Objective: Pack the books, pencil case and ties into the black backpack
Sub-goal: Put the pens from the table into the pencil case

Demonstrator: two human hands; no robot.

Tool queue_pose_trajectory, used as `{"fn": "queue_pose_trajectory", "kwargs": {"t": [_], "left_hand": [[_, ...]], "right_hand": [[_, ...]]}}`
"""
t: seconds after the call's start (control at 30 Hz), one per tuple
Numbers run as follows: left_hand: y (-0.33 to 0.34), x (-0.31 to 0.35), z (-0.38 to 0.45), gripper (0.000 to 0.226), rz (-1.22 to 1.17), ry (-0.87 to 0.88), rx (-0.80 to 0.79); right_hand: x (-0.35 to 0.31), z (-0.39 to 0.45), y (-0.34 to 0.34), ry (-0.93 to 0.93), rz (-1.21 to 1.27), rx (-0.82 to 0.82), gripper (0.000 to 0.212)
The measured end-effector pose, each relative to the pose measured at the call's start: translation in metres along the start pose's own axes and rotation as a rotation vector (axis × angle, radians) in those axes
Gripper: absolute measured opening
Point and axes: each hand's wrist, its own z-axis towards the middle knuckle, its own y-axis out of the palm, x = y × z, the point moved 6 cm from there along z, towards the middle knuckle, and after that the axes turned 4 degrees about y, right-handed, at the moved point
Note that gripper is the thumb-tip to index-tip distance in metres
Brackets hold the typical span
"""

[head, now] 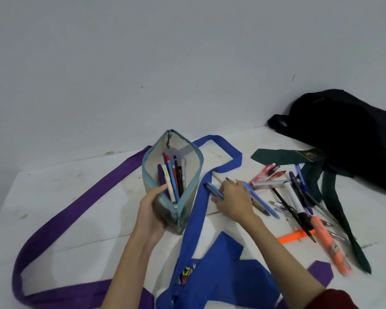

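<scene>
Filling the pencil case (172, 175) with pens, the step before any packing. Held up and open-mouthed near the middle of the tabletop (80, 208) by the left hand (150, 210), fingers curled round its lower end, thumb at the rim. Several pens (173, 177) already standing inside. Right hand (232, 198) down just beside it, fingers closing on a few blue pens (215, 190) lying on the blue tie (201, 219); grip looks narrow and gathering, though hard to tell how many pens are caught. Next move, most likely: lift that small bunch, tip the points down, and slide them into the open mouth without knocking out the ones already there. Many more loose pens (283, 192) to the right, red, black, blue, all in a crossed heap, plus orange highlighters (326, 239) nearer the edge. Likely a few more trips needed, then the zip to close. Black backpack (343, 134) lying at the far right against the wall, well apart from the case, its opening not to be seen from here. Dark green tie (334, 192) running under and beside the pen heap, so pens could snag on it. Purple tie (76, 208) looping round the left side. No books in sight.
</scene>
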Motion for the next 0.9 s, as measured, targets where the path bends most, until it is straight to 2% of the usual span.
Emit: {"fn": "queue_pose_trajectory", "kwargs": {"t": [0.1, 0.2, 0.27, 0.33, 0.4, 0.5, 0.57, 0.6, 0.67, 0.77, 0.83, 0.9], "left_hand": [[-0.005, -0.001, 0.0, 0.035, -0.02, 0.002, 0.005], [-0.007, 0.003, -0.001, 0.031, -0.018, 0.014, 0.018], [-0.007, 0.005, -0.002, 0.026, -0.011, 0.024, 0.017], [-0.005, 0.007, -0.003, 0.024, -0.015, 0.033, -0.003], [-0.003, 0.008, -0.004, 0.023, -0.016, 0.039, -0.022], [-0.001, 0.009, -0.006, 0.022, -0.025, 0.05, -0.038], [-0.002, 0.01, -0.007, 0.024, -0.018, 0.066, -0.046], [-0.002, 0.01, -0.008, 0.026, -0.008, 0.072, -0.053], [-0.003, 0.011, -0.008, 0.028, 0.01, 0.087, -0.054], [-0.005, 0.011, -0.008, 0.05, 0.037, 0.11, -0.041], [-0.005, 0.011, -0.008, 0.068, 0.058, 0.122, -0.04], [-0.006, 0.009, -0.007, 0.079, 0.059, 0.11, -0.021]], "right_hand": [[0.0, 0.008, 0.001, 0.039, -0.076, -0.109, 0.028], [-0.005, 0.012, -0.002, 0.029, -0.179, -0.161, 0.019], [-0.01, 0.013, -0.007, 0.037, -0.039, -0.157, 0.022], [-0.013, 0.011, -0.021, 0.079, 0.259, -0.114, 0.027], [-0.019, 0.007, -0.049, 0.048, 0.544, 0.054, 0.031], [-0.03, -0.014, -0.109, -0.092, 0.927, 0.453, 0.031], [-0.044, -0.034, -0.141, -0.197, 1.022, 0.658, 0.026], [-0.055, -0.043, -0.149, -0.258, 1.038, 0.689, 0.021], [-0.081, -0.05, -0.146, -0.352, 0.993, 0.57, 0.016], [-0.111, -0.046, -0.11, -0.375, 0.649, 0.306, 0.028], [-0.113, -0.041, -0.093, -0.364, 0.443, 0.278, 0.036], [-0.109, -0.038, -0.089, -0.337, 0.384, 0.295, 0.033]]}}
